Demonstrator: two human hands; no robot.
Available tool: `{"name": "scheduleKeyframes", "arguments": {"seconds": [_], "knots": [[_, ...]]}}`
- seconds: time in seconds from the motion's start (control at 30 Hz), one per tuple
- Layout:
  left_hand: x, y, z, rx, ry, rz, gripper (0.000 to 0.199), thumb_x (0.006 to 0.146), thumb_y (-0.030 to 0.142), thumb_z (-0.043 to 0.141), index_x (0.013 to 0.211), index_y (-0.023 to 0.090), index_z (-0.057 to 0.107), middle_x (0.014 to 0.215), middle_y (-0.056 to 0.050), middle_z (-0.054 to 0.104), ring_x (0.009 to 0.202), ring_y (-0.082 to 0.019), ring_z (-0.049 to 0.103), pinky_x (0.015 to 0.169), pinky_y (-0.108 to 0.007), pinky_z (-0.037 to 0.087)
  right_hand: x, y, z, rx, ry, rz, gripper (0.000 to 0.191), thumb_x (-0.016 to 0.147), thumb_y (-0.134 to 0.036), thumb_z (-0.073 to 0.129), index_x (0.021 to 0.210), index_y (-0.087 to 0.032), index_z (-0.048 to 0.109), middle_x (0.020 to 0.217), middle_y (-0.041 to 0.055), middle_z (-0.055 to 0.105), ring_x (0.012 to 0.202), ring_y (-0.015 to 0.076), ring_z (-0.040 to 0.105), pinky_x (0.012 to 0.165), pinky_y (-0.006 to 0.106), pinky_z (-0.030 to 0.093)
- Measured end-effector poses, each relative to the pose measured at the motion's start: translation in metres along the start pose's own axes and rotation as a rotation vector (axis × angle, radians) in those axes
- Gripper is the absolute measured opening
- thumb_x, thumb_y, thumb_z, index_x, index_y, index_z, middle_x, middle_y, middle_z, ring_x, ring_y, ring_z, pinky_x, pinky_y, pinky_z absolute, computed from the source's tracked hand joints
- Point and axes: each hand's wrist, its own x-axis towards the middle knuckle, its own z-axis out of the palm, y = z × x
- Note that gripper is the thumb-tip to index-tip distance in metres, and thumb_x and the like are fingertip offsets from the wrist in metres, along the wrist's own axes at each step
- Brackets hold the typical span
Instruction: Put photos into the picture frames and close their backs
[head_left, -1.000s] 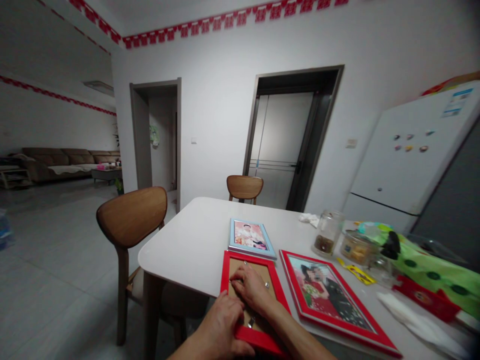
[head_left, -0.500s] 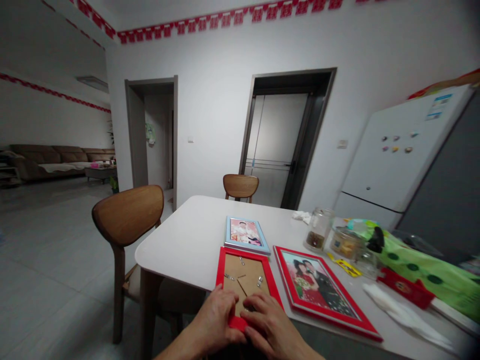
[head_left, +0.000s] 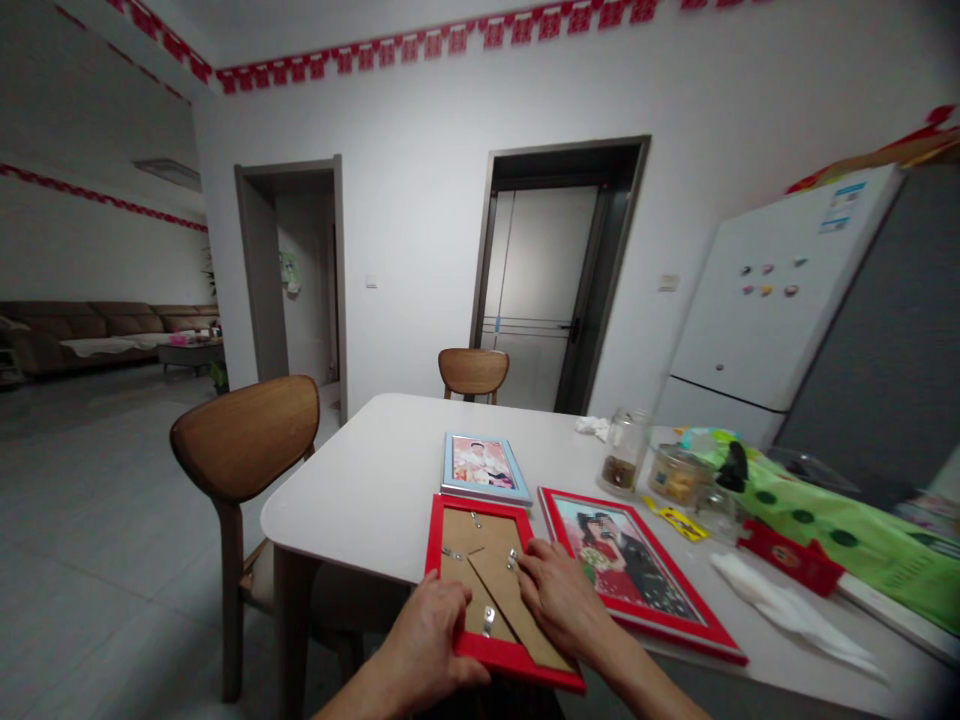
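In the head view, the task's thing, a red picture frame, lies back side up at the lower middle of the view, at the near edge of the white table. A blue-edged frame lies just above it in the view, and a larger red frame is beside it towards the right.

The red picture frame looks light and stiff, its border perhaps slick. The brown backing board seems thin, likely to flex or crease if pushed hard, and glazing underneath, if any, would be fragile. The border's sides offer the surest hold; the small metal clips call for fingertips only.

The left hand comes in from the bottom of the view, clasped over the lower left corner of the border, fingers bent on top and thumb along the near edge. The right hand reaches in from the lower right, palm down, fingers partly curled at the right border, near a clip; whether it pinches anything is hidden. Both forearms slant inward, and the left appears to steady the frame.
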Motion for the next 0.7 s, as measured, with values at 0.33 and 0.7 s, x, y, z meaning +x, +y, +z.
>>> {"name": "scheduleKeyframes", "arguments": {"seconds": [0.33,0.7], "knots": [[0.000,0.009,-0.005,-0.045,0.029,0.010,0.044,0.048,0.028,0.074,0.085,0.018,0.052,0.086,-0.001,0.058,0.080,-0.020,0.051,0.075,-0.030,0.039,0.004,-0.006,0.001,-0.038,0.006,0.024,0.025,0.075,-0.019,0.036,0.082,-0.016,0.060,0.093,0.0104,0.053,0.084,0.0204,0.047,0.075,0.032,0.034],[0.011,0.004,0.010,0.223,-0.008,0.173,0.042,0.067,0.025,0.056,0.107,0.015,0.048,0.109,-0.011,0.054,0.101,-0.026,0.050,0.088,-0.039,0.037,-0.001,-0.002,0.000,0.155,0.087,0.180,0.027,0.075,-0.026,0.041,0.088,-0.010,0.058,0.096,0.0125,0.052,0.088,0.0211,0.047,0.076,0.034,0.039]]}}
